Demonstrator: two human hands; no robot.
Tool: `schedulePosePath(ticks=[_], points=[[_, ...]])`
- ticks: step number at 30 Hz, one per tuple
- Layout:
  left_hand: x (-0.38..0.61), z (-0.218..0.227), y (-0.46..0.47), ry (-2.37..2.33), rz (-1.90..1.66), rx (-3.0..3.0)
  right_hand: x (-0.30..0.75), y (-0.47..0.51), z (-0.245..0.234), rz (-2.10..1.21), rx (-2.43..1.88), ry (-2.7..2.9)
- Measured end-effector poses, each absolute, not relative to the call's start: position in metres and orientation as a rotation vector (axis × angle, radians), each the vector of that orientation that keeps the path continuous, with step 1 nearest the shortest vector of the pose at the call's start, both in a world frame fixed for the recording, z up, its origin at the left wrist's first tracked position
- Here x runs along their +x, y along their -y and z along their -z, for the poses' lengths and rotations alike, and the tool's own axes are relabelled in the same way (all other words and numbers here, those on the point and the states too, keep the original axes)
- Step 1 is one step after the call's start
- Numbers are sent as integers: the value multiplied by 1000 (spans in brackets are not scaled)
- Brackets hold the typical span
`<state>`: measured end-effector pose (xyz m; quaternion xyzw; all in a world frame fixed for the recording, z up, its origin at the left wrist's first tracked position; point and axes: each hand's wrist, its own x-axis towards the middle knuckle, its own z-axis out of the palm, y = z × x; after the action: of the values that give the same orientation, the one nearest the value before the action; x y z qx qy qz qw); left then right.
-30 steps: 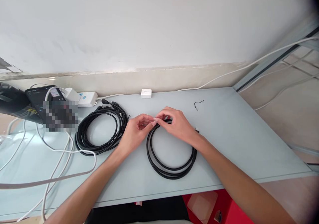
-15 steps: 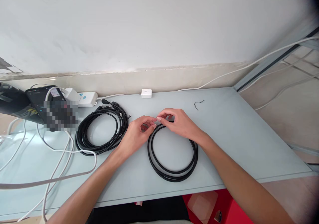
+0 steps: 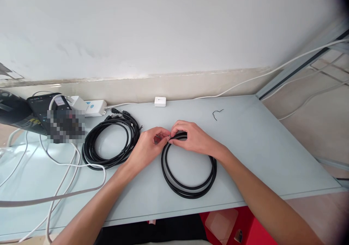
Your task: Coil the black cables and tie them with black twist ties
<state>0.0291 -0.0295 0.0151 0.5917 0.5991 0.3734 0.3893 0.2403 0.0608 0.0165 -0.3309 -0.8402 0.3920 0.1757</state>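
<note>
Both hands are meeting at the far edge of a coiled black cable [image 3: 191, 194]. The right hand [image 3: 195, 139] is curling over the top of the coil, fingers closed on the strands. The left hand [image 3: 148, 147] is pinching thumb and forefinger shut right against the right fingertips, at the same spot on the cable. Whether something small is sitting in that pinch, can't tell.

The coil is lying flat on the table [image 3: 259, 147], mid-table, loops stacked. A second bundle of black cables [image 3: 87, 148] is lying just left of the left hand. A white power strip [image 3: 94, 107] and a white cord [image 3: 81, 165] are further left, and a small black wire scrap [image 3: 217, 114] is lying apart near the back.

Risk, as I judge it: only one point is being pinched, so a loosening grip could let the loops spring apart. A drifting left wrist could snag the neighbouring bundle.
</note>
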Motion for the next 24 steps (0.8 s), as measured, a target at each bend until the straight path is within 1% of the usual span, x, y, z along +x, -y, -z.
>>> schedulePosePath(ticks=[10,18,24], points=[[25,-13,29,-1541,-916,1520,240,-61,-15,-1158,-914,2367],[29,-20,31,-1533,-930,1633,239,-60,-16,-1159,-877,2399],[28,-16,31,-1493,-888,1590,240,-60,-16,-1185,-848,2418]])
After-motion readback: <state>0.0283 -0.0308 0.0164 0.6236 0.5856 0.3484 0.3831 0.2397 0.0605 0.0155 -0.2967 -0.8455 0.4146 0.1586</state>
